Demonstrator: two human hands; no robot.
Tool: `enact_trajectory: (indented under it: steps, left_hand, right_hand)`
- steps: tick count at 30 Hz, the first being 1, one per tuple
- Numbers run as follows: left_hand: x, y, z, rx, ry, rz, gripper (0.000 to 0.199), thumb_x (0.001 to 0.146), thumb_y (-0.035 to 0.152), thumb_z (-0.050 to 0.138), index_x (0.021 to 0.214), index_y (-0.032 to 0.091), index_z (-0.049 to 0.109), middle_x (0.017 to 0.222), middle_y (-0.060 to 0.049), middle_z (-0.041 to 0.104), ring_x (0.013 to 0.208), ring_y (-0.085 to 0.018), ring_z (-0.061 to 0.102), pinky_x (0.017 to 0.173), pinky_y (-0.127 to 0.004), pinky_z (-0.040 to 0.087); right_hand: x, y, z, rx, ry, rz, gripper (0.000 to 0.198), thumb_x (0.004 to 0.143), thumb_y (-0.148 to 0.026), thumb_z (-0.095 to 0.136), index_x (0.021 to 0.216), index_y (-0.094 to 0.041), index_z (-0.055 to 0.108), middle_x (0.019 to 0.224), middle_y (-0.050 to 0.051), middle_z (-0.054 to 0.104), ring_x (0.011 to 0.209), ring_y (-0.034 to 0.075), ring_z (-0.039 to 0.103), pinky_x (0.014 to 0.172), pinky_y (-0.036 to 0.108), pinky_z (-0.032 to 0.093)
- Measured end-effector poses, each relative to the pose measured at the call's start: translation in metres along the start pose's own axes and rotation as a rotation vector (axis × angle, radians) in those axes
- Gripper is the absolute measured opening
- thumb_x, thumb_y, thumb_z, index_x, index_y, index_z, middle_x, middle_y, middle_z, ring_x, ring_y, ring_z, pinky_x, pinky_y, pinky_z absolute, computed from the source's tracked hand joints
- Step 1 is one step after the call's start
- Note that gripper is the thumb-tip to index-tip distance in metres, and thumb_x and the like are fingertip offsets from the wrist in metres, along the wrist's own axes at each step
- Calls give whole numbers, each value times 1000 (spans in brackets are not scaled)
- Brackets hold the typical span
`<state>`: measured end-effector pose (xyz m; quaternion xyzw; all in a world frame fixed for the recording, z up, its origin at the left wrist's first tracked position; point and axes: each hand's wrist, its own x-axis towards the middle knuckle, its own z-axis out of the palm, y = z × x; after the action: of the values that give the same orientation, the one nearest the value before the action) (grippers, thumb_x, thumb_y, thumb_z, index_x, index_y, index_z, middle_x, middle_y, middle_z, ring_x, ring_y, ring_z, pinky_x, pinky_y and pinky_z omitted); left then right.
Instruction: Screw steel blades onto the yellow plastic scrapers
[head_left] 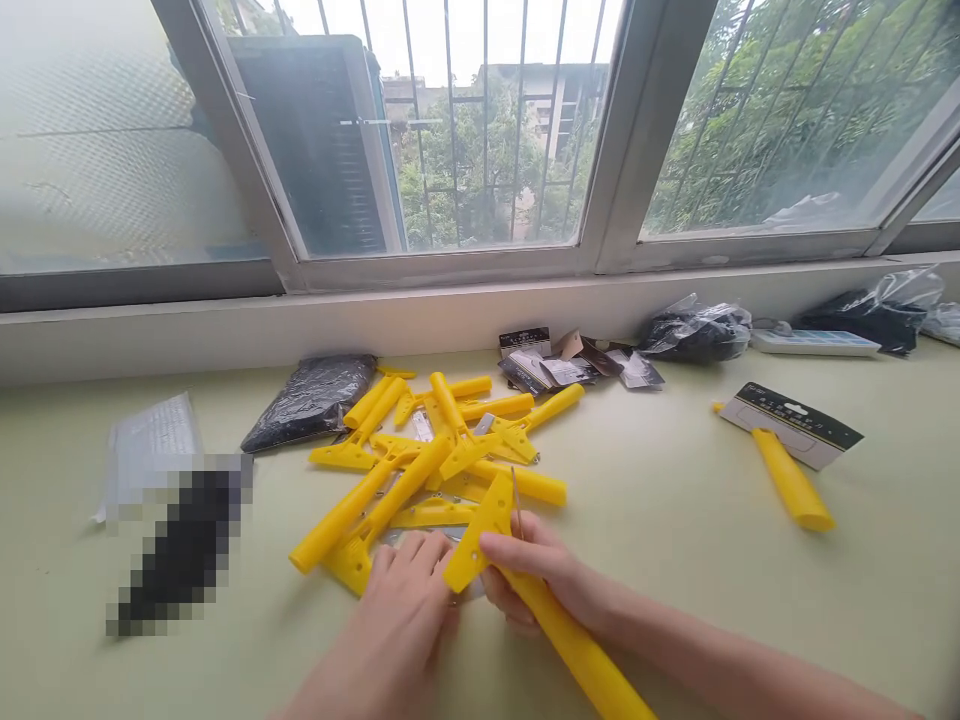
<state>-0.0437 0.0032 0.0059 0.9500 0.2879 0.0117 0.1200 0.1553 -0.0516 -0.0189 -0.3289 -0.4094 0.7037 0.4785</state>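
Observation:
My right hand is closed round a yellow plastic scraper, near where its handle meets the flat triangular head, with the thumb on the head. A thin metal edge stands up beside that head. My left hand is just left of the head, back up, fingers bent down toward the front of a pile of similar yellow scrapers. Its fingertips are hidden, so I cannot tell whether they grip anything. Metal pieces show among the heaped scrapers.
Printed cards lie behind the pile. A black plastic packet and a clear bag are on the left. At right, one scraper has a header card. Clear bags with dark contents line the window wall.

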Motion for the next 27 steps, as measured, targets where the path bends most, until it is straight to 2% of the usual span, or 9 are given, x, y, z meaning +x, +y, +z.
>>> enact_trajectory:
  steps: [2, 5, 9, 14, 16, 19, 24, 27]
  left_hand:
    - [3, 6, -2, 70, -1, 5, 35, 94, 7, 36, 92, 21, 68, 100, -8, 68, 91, -23, 60, 84, -37, 49]
    - [3, 14, -9, 198, -6, 84, 29, 95, 9, 42, 88, 19, 68, 92, -8, 66, 85, -22, 59, 82, -35, 46]
    - [4, 26, -17, 447, -70, 151, 21, 85, 9, 52, 89, 18, 71, 89, -10, 67, 82, -26, 61, 77, -39, 48]
    - [20, 39, -17, 757, -189, 158, 23, 77, 4, 51, 82, 14, 71, 76, -11, 65, 72, -28, 61, 67, -39, 48]
    - [27, 38, -18, 779, -220, 122, 20, 72, 3, 55, 80, 15, 69, 76, -11, 64, 71, -28, 60, 65, -39, 48]
    - [29, 34, -17, 738, -191, 92, 21, 67, 2, 58, 79, 16, 67, 80, -11, 66, 75, -29, 62, 67, -41, 50]
    - [19, 28, -10, 747, -104, 73, 27, 71, -4, 49, 77, 16, 66, 79, -11, 65, 72, -29, 61, 64, -40, 48]
    - [14, 24, -8, 672, -49, 70, 33, 75, -6, 43, 77, 18, 66, 78, -9, 65, 72, -28, 61, 66, -40, 48]
  right_hand:
    - [-2, -8, -13, 39, 50, 4, 42, 93, -54, 60, 73, -18, 50, 49, -7, 42, 40, 5, 29, 38, 19, 29]
    - [-14, -12, -23, 64, 81, 21, 44, 94, -53, 59, 70, -18, 47, 50, -6, 41, 41, 5, 28, 37, 17, 29]
    - [-30, -13, -23, 73, 91, 27, 34, 93, -48, 63, 84, -17, 55, 50, -6, 46, 41, 5, 30, 37, 17, 32]
    - [-41, -9, -25, 49, 115, 13, 34, 93, -49, 64, 95, -16, 55, 50, -6, 48, 40, 5, 35, 40, 17, 35]
    - [-43, -7, -26, 2, 131, 12, 36, 93, -50, 64, 95, -15, 56, 50, -6, 49, 39, 5, 37, 41, 17, 34]
    - [-45, -8, -25, -74, 148, 20, 41, 92, -54, 65, 85, -15, 56, 50, -4, 51, 39, 5, 39, 42, 17, 34]
    - [-42, -14, -21, -102, 129, 24, 44, 87, -57, 69, 82, -16, 54, 52, -4, 51, 42, 4, 42, 45, 17, 35]
    - [-41, -16, -20, -116, 127, 25, 43, 88, -57, 68, 83, -16, 54, 52, -5, 50, 42, 5, 41, 44, 17, 35]
